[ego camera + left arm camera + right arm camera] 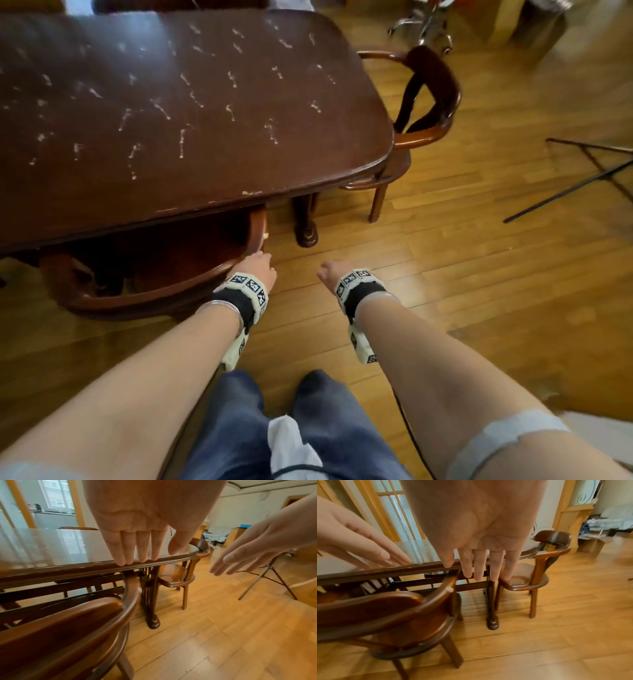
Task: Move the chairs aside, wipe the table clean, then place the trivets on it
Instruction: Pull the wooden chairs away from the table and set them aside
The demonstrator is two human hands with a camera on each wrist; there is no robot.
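Chair (144, 294) under smeared table (191, 113), markers' print seemingly unreadable

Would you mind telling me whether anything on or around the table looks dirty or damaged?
The table top is dotted with whitish dried streaks across most of its dark surface, and its near edge shows small pale chips. Both visible chairs stand upright.

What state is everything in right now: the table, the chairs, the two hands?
Table: top smeared with white streaks, not yet wiped.
Near chair: tucked under the table's long side.
End chair: pushed in at the table's end.
Left hand: fingers straight, holding nothing, over the near chair's rail.
Right hand: fingers straight, holding nothing.
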